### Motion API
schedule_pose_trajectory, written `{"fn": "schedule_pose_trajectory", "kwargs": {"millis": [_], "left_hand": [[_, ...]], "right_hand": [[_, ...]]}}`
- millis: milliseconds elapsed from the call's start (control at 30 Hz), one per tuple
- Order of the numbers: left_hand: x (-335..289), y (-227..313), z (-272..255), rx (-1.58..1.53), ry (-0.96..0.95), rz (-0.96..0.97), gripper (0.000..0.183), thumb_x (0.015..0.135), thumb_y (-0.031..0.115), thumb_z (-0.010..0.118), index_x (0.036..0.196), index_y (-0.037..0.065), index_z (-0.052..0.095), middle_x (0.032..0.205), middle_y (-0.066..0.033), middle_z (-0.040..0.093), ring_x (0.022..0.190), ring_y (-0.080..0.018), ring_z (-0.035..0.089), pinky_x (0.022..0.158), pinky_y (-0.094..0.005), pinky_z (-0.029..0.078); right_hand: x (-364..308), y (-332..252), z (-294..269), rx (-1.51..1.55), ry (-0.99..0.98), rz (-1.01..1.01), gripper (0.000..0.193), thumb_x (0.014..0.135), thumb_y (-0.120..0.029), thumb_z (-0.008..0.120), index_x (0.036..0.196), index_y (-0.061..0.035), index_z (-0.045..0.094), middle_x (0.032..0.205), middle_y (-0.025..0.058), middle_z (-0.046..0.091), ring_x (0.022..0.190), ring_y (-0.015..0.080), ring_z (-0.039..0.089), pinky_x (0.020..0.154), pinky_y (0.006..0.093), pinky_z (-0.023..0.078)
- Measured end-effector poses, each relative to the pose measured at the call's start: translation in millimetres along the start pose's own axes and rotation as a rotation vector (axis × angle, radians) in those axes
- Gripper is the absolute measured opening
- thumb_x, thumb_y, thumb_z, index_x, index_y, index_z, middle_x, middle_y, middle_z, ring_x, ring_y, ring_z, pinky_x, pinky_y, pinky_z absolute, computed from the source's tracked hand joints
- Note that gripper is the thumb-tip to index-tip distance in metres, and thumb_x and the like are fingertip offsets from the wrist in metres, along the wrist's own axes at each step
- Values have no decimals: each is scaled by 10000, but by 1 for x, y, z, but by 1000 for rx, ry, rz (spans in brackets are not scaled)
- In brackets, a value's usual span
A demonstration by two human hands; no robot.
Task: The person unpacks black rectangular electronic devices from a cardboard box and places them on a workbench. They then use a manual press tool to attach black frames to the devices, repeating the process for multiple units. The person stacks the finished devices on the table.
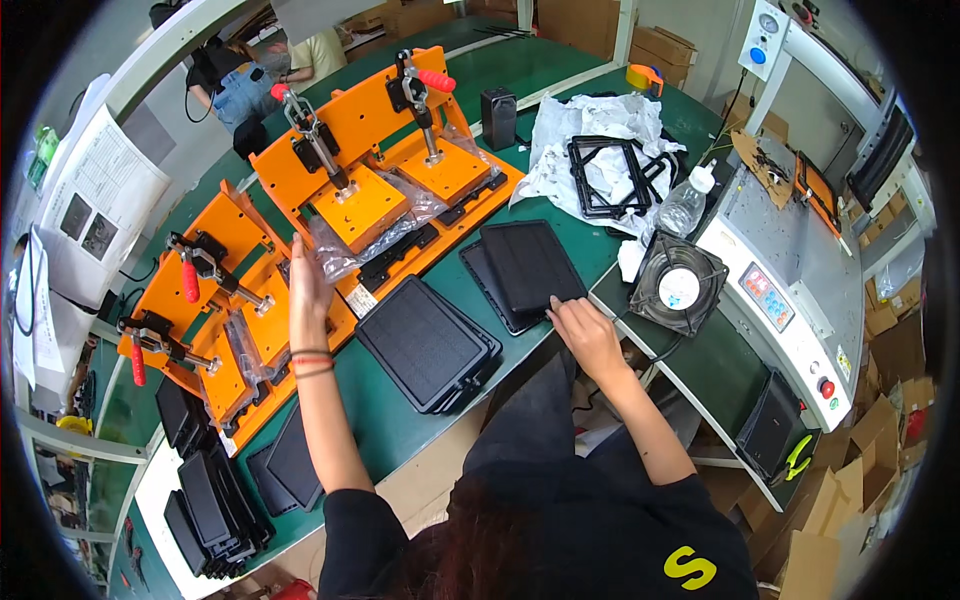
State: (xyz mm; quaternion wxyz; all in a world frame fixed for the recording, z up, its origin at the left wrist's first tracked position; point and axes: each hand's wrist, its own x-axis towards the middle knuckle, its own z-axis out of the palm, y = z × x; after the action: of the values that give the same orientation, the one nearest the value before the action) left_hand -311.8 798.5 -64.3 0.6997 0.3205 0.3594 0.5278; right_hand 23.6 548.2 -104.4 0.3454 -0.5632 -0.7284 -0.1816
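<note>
My left hand (311, 280) reaches over the orange clamp fixture (360, 212), fingers stretched out beside the clear plastic film (335, 250) draped at the fixture's edge. It appears to hold nothing, though its palm side is partly hidden. My right hand (583, 335) has thumb and fingers closed at the near right corner of a black rectangular panel (532, 262). That panel lies partly over another black panel (484, 290) on the green table. Between my hands sits a stack of similar black panels (428, 338). Red-handled toggle clamps (318, 145) stand on the fixture.
A second orange fixture (225, 290) stands at left, with stacks of black panels (215, 500) nearer. Black frames (610, 180) rest on white cloth (555, 125), beside a clear bottle (685, 200) and fan (678, 285). A machine with a control panel (768, 297) stands right. People work behind.
</note>
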Motion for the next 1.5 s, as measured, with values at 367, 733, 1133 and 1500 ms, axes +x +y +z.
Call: {"fn": "schedule_pose_trajectory", "kwargs": {"millis": [367, 733, 1133, 1500], "left_hand": [[27, 98, 118, 1150, 347, 1057, 703, 962, 497, 363, 1317, -109, 335, 1261, -316, 465, 1191, -384, 440, 1040, -412, 297], [52, 169, 162, 158, -88, 894, 620, 982, 452, 198, 1348, -48, 214, 1232, -325, 517, 1155, -383, 528, 1034, -433, 383], [23, 107, 160, 1539, -639, 924, 368, 989, 233, 352, 1291, 64, 477, 1055, -145, 646, 968, -328, 595, 917, -381, 428], [-3, 78, 164, 2274, -222, 1454, 314, 944, 302, 460, 1119, 68, 577, 1008, -135, 636, 966, -275, 602, 904, -433, 424]], "right_hand": [[-11, 11, 11, 105, 17, -112, 143, 772, -9, 634, 914, -1, 620, 796, 58, 571, 708, 187, 569, 601, 304, 496], [-12, 11, 2, 136, -121, -54, 287, 733, -9, 627, 1020, -14, 632, 887, 78, 566, 821, 213, 577, 702, 307, 511], [-12, -6, 8, 231, -2, 185, 296, 735, -98, 741, 891, 28, 522, 827, 143, 543, 765, 315, 549, 661, 380, 462], [-15, -24, -13, 382, -51, 417, 245, 827, -146, 662, 906, 0, 481, 817, 152, 564, 777, 329, 579, 660, 404, 475]]}}
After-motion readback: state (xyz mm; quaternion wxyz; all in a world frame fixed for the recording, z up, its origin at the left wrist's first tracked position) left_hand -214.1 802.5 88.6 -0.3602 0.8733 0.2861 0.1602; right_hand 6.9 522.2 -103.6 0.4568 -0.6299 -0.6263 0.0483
